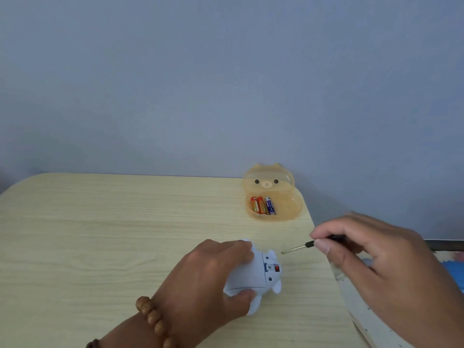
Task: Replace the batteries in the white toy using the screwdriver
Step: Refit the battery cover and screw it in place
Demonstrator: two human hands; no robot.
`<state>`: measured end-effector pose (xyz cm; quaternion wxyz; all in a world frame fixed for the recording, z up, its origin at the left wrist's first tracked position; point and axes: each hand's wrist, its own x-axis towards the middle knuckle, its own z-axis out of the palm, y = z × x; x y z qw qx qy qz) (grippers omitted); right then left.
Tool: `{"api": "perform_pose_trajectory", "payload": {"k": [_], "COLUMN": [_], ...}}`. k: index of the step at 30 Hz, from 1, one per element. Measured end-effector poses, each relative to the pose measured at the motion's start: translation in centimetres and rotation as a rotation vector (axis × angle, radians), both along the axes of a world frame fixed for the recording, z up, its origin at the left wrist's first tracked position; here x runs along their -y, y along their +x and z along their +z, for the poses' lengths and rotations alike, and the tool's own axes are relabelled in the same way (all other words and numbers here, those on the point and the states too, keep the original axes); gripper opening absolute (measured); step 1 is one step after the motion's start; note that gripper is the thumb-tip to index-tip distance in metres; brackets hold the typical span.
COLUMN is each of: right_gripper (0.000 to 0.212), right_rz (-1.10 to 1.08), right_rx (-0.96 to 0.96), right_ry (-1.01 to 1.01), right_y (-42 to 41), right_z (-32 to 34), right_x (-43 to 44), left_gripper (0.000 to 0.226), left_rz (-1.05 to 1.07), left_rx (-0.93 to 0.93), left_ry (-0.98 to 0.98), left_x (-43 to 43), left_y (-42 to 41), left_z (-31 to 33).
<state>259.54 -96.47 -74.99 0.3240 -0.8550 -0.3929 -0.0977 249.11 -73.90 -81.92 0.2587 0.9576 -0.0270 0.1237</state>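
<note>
The white toy [261,275] lies on its side on the wooden table [100,234], its underside with a small red switch facing right. My left hand [213,270] grips its body, fingers over the top and thumb below. My right hand [376,257] pinches a small screwdriver [298,248] by its black handle. The metal tip points left, a short way above and to the right of the toy, apart from it. Three batteries [263,205], two orange and one blue, lie in an open orange bear-shaped case [283,209] at the back of the table.
The table's right edge runs down under my right hand. Beyond it are a pale curved surface [364,310] and something blue [452,275]. A plain wall stands behind the table. A beaded bracelet [153,320] circles my left wrist.
</note>
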Motion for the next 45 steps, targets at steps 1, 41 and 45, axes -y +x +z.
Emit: {"api": "perform_pose_trajectory", "payload": {"k": [1,41,45], "right_gripper": [0.01,0.069,0.048], "right_rz": [0.017,0.265,0.296], "right_rx": [0.042,0.137,0.093], "right_ry": [-0.039,-0.503,-0.551], "right_y": [-0.1,0.4,0.4], "right_z": [-0.1,-1.4,-0.8], "right_x": [-0.2,-3.8,-3.6], "left_gripper": [0.044,0.05,0.049], "left_rz": [0.003,0.003,-0.001], "left_rx": [0.005,0.026,0.032], "left_ry": [0.003,0.1,0.087], "left_x": [0.0,1.2,1.1], "left_y": [0.0,0.4,0.5], "left_z": [0.0,0.4,0.4]}}
